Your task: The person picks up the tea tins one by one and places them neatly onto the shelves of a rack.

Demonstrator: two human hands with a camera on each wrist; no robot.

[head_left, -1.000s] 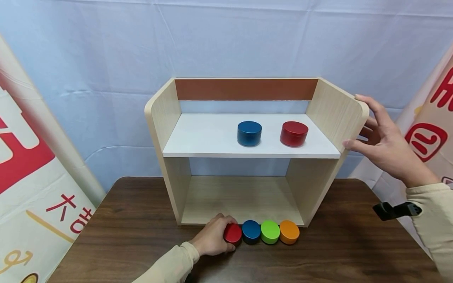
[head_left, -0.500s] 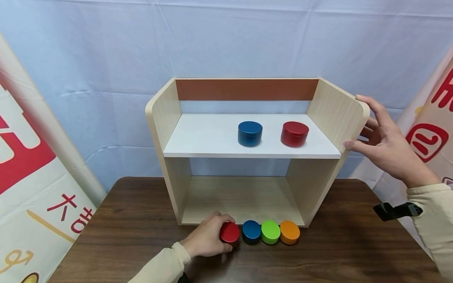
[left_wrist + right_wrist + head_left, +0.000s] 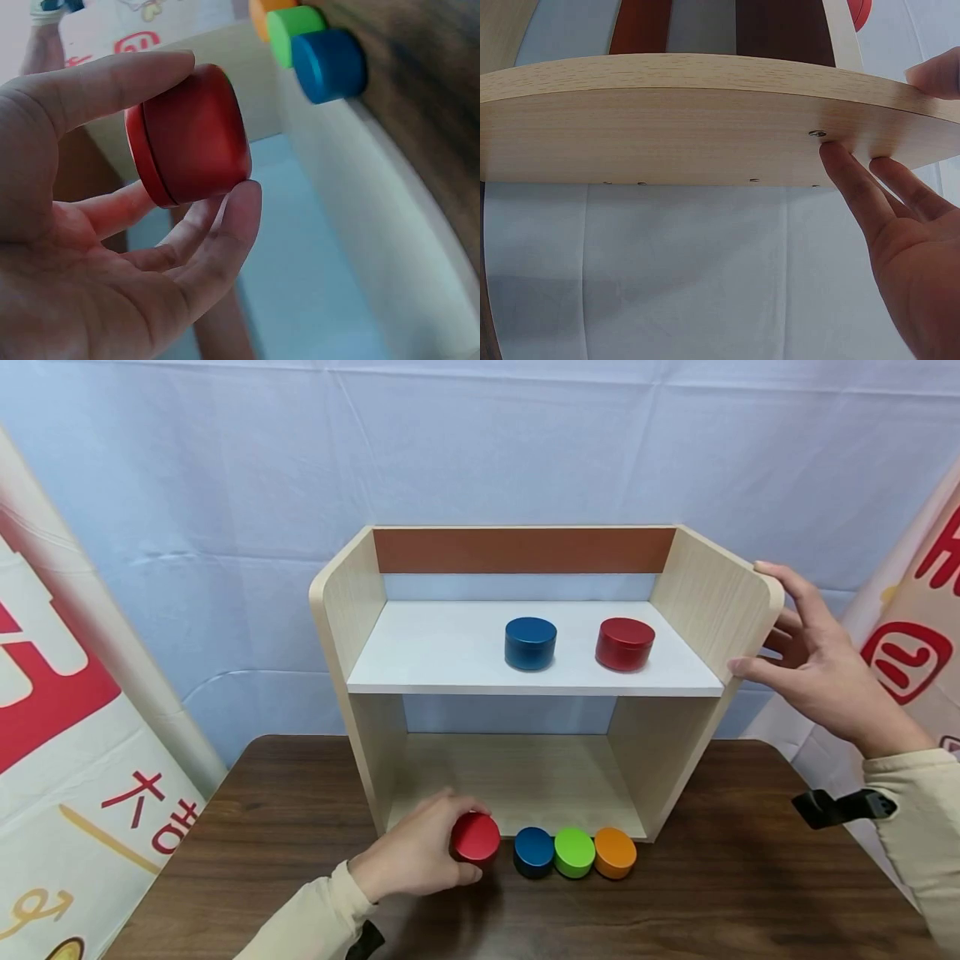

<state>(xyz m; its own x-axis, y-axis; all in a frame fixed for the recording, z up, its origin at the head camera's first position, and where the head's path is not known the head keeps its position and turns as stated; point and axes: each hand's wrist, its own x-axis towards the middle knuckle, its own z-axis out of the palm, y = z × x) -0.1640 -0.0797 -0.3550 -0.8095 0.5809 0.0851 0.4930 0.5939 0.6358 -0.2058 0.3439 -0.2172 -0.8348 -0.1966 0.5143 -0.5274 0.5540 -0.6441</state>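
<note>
Red and round, the small tin (image 3: pixel 476 838) is sitting in the fingers (image 3: pixel 217 225) of the left hand (image 3: pixel 408 860), which are curling around it, with the thumb on one side and the other fingers on the other side. The hand is holding this tin just off the dark wooden worktop (image 3: pixel 247 835), right in front of the bottom opening of the wooden shelf (image 3: pixel 345 602). Just beside it on the worktop, three more tins are lying in a row, touching each other: a blue tin (image 3: pixel 534 851), a green tin (image 3: pixel 574 852) and an orange tin (image 3: pixel 615 852). The red tin is a little apart from the blue one. The right hand (image 3: pixel 817 668) is resting on the outer side of the shelf's right wall, near the top corner, with its fingers (image 3: pixel 855 187) straight and spread, pressing flat on the pale wood and its thumb on the front edge. Up on the white board of the shelf, a dark blue tin (image 3: pixel 530 643) and a dark red tin (image 3: pixel 624 644) are standing near each other, toward the right. Behind the shelf a light blue cloth (image 3: pixel 480 452) is hanging, and white banners (image 3: pixel 67 710) with red marks are standing at both sides.
</note>
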